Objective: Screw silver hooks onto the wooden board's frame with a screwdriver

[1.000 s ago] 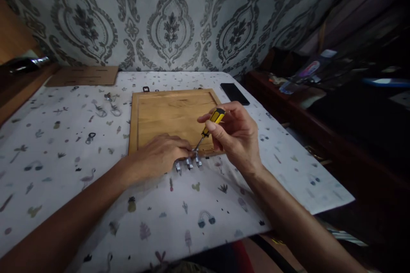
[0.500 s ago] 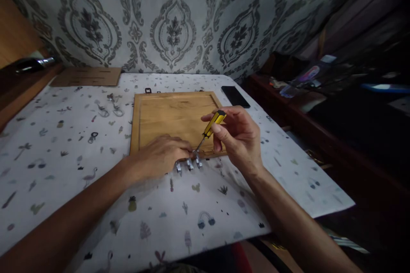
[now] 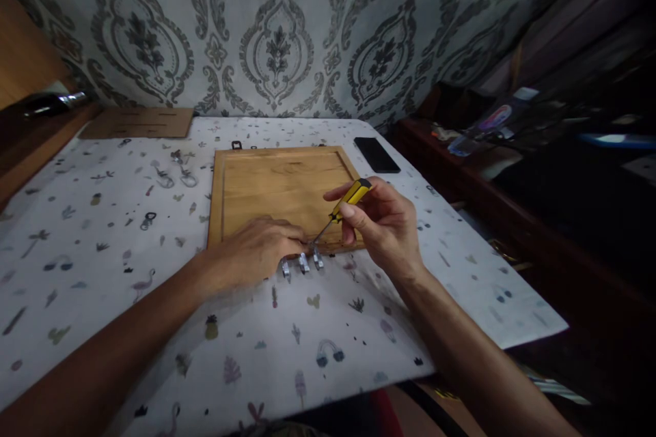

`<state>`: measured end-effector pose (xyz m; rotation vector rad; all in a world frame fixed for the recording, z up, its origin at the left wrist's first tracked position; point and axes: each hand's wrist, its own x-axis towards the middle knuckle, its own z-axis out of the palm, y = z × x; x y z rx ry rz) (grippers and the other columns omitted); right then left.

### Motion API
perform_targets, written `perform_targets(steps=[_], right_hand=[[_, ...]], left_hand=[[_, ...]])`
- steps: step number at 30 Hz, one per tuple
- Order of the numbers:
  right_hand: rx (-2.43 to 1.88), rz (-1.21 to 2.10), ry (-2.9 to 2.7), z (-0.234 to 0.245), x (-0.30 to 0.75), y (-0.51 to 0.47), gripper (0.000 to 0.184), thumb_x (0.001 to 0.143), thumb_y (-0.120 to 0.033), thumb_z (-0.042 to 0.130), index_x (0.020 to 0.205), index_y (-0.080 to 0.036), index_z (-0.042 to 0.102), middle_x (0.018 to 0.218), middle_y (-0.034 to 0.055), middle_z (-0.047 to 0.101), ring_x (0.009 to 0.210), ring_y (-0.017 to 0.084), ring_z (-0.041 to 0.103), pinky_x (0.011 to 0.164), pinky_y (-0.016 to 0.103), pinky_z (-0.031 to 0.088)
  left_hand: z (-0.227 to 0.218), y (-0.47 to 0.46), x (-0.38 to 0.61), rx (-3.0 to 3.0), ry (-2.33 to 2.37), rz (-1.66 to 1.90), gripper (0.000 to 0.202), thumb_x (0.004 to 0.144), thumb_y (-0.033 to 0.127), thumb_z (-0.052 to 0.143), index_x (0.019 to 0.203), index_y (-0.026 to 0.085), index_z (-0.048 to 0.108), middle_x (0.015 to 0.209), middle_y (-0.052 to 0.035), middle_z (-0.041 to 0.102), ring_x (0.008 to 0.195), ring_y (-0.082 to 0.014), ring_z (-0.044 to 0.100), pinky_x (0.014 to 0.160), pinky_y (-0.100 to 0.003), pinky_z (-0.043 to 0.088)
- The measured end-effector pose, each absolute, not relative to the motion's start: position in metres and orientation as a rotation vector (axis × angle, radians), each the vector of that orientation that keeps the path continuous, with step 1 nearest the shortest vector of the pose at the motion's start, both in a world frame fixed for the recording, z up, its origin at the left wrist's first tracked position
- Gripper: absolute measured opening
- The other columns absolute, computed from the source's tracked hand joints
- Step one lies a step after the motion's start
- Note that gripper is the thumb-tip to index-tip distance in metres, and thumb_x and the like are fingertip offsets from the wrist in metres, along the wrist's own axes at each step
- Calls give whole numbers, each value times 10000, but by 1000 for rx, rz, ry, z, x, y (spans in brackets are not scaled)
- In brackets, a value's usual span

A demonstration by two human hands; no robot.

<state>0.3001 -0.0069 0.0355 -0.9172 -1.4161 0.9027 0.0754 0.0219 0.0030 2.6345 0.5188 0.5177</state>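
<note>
A yellow-and-black screwdriver point(image 3: 350, 201) is held at its handle by the fingers of my right hand point(image 3: 387, 225). Its shaft slopes down and left to the near edge of a wooden board point(image 3: 277, 184) with a raised rim. Across the board's near left part lies my left hand point(image 3: 264, 246), its fingers together and their tips close to the screwdriver's tip. What those fingertips pinch, if anything, is hidden. Small shiny metal clips point(image 3: 304, 263) stick out from the near edge, just below the left fingers.
Beyond the board's right corner lies a black phone point(image 3: 377, 154). Metal pieces with loops point(image 3: 177, 171) are on the patterned tablecloth point(image 3: 169, 328) to the left. A flat cardboard piece point(image 3: 138, 122) is at the back left. A clear bottle point(image 3: 492, 121) stands off the table's right side.
The screwdriver's handle has tipped slightly to the right, and my right fingers have shifted with it. The left hand and the board stay where they were.
</note>
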Motion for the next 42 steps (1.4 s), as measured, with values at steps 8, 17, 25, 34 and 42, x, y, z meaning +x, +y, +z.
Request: perform_targets(steps=[8,17,25,34,42], right_hand=[[-882,981,-1416,34,302,-6,401,879,-504,827,1139,-219,716,929,18,798,451,76,633,484,249,595],[-905,984,-1378,33,299,-6,381,801,-486,893,851,-208,639,896,16,816,365,47,558,357,197,496],[-903,999,-1421,33,301,-6,451,871,-523,824,1177,-213,712,928,28,809,446,84,641,462,249,591],[-900,974,-1395,32,301,-5,410,801,-488,894,850,-216,592,887,6,809,381,54,573,378,202,510],[-934,966,-1440,31,302,-7,416,875,-523,818,1136,-209,738,925,29,805,421,76,610,457,261,586]], left_hand=[[3,20,76,2620,547,513,139,999,205,675,929,245,789,967,-24,758,907,-187,725,781,-301,534],[5,20,76,2656,546,503,137,992,177,668,933,227,781,1045,-31,775,880,-183,726,713,-289,498],[6,20,76,2645,543,487,188,979,121,646,907,238,774,980,-11,767,892,-177,723,746,-287,505],[4,21,76,2671,556,492,234,963,77,627,989,245,788,1023,-9,766,889,-172,727,766,-297,516],[6,20,76,2659,554,479,211,959,86,643,926,239,784,1041,-14,770,897,-179,729,771,-302,519]])
